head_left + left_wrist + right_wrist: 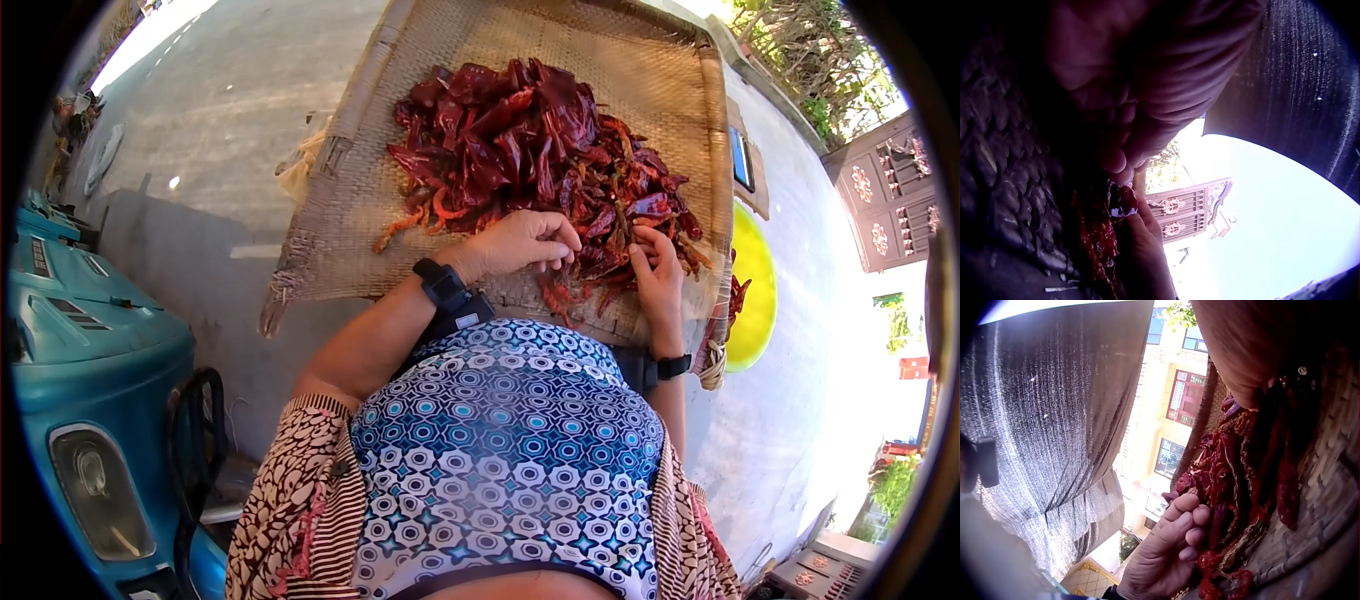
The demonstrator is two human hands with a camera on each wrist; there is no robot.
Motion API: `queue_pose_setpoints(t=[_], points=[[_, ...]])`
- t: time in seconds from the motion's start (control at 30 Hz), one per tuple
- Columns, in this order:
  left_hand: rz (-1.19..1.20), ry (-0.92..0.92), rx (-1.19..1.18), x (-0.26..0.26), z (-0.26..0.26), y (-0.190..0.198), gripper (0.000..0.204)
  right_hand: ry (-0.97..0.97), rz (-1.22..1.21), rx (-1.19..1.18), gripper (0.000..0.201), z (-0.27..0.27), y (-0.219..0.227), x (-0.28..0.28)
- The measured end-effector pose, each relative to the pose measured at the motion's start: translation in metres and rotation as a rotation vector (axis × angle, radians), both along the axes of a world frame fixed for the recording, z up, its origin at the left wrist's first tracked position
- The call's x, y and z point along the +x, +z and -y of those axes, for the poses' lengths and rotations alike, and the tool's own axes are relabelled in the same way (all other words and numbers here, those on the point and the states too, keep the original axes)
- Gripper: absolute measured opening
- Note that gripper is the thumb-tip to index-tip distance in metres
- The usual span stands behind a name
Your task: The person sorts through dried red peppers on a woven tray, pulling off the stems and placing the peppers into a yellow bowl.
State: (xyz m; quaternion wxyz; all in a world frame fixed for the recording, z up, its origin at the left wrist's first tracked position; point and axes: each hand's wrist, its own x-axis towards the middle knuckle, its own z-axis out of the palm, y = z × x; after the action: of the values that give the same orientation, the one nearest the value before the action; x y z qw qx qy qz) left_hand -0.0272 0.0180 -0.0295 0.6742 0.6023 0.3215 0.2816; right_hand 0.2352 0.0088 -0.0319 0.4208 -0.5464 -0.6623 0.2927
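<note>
Dried red chillies (540, 150) lie heaped on a woven bamboo tray (640, 50), the pile covering its middle and running down to the near edge, where both hands work. The left hand (520, 245) rests on the near fringe of the heap with its fingers curled downward and drawn together among the pods; the left wrist view shows its fingertips (1116, 162) bunched just above a red pod, though whether they actually pinch it cannot be told. The right hand (658, 272) lies at the right side of the same fringe, its fingers bent around a few chillies; the head view shows them closed on pods, while the right wrist view is too close to show the hold itself and shows instead the left hand's curled fingers (1188, 528) against the pile. Pods of this kind are judged very light, dry and brittle, with wrinkled skins that crack under a hard squeeze and slip little; each is best taken lightly between thumb and fingertip near the stem end or along the stiffer midsection. A yellow basin (752, 290) sits on the ground just beyond the tray's right edge, and a blue vehicle (90, 350) stands at the person's left.
</note>
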Motion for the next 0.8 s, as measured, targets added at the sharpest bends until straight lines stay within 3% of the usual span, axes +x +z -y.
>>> queue_pose_setpoints(t=[0.53, 0.67, 0.8], points=[[0.043, 0.024, -0.061, 0.002, 0.004, 0.004, 0.016, 0.020, -0.189, -0.022, 0.028, 0.002, -0.002, 0.002], [0.071, 0.020, -0.028, 0.005, 0.008, 0.009, 0.015, 0.001, 0.098, 0.129, 0.027, 0.005, 0.008, 0.001], [0.095, 0.024, -0.015, 0.008, 0.015, 0.023, 0.015, 0.015, 0.077, 0.119, 0.019, 0.003, 0.003, 0.005]])
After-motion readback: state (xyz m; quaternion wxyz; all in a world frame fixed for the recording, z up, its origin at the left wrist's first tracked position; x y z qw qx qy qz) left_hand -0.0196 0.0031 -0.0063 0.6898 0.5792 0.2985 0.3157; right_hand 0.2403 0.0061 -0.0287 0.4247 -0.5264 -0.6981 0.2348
